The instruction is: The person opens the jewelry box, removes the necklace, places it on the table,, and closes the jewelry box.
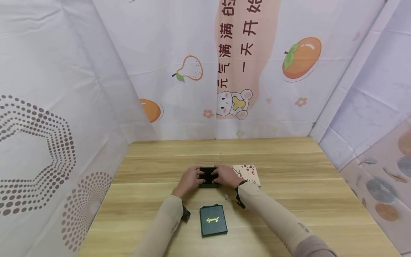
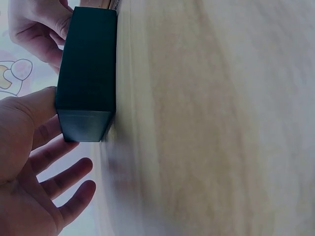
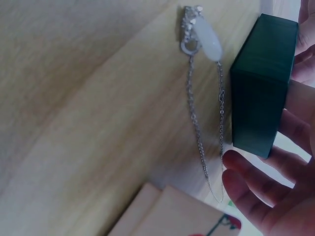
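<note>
A dark green jewelry box base (image 1: 208, 185) with a black inside stands on the table between both hands. My left hand (image 1: 189, 178) grips its left end; in the left wrist view the thumb is at the upper edge, with the outer fingers spread free. The right hand (image 1: 226, 175) grips the opposite end, its fingers on the box's far side. Beside the box lies a silver chain necklace (image 3: 196, 118) with a white oval pendant (image 3: 209, 39). Closer to the person, a dark green lid (image 1: 213, 225) with gold "Jewelry" lettering and a bow lies flat.
Cream cards or a folded sleeve (image 1: 250, 173) with red flowers lie just right of the right hand, partly covered by it. The wooden table (image 1: 154, 153) meets a printed white curtain (image 1: 192, 125) at its back edge.
</note>
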`<state>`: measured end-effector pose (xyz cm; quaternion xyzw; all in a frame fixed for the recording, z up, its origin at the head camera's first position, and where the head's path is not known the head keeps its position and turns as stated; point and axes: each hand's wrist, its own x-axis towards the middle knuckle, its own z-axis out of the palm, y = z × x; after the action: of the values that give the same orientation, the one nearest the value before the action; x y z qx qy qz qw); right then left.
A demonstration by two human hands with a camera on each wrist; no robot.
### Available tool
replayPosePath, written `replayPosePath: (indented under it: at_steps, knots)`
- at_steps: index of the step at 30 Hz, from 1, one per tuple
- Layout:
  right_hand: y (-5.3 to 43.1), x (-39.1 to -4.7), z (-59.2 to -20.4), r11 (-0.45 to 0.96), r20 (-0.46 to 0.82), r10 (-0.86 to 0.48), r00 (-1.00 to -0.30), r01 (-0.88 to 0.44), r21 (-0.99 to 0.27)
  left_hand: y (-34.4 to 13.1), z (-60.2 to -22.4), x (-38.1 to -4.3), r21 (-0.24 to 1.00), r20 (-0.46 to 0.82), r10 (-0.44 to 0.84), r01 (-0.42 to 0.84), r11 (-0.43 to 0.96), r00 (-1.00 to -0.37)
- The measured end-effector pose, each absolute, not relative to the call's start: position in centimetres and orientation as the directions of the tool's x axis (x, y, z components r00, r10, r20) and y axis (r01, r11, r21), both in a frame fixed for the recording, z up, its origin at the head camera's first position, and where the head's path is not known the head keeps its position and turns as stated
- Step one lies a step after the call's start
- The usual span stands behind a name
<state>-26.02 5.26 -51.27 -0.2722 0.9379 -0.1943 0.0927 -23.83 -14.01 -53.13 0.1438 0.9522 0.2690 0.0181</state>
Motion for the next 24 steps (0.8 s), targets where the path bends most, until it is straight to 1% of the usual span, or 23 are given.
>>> replayPosePath:
  at_steps: [4,11,15,20,24]
  knots:
    - [5.13,-26.05,-51.19,0.780,-0.075,-0.539,-0.839,-0.464,-0.420,-14.22,-53.14,-23.87,0.561,0.028,0.281,0.248,0.790,-0.959]
    - [5.08,-26.03,-51.03,0.776,-0.069,-0.551,-0.832,-0.479,-0.410,-14.33,-53.42,-24.04,0.673,-0.013,0.253,0.179,0.718,-0.967]
    - [5.10,-26.01,-51.10,0.778,-0.062,-0.553,-0.831,-0.487,-0.397,-14.25,-53.43,-23.97,0.714,-0.049,0.238,0.133,0.688,-0.970]
    - [5.17,-25.91,-51.16,0.782,-0.069,-0.541,-0.838,-0.471,-0.408,-14.14,-53.40,-23.93,0.739,-0.070,0.243,0.114,0.664,-0.968]
    - [5.17,-25.89,-51.24,0.781,-0.078,-0.537,-0.840,-0.460,-0.422,-14.19,-53.46,-23.85,0.730,-0.081,0.253,0.116,0.673,-0.964]
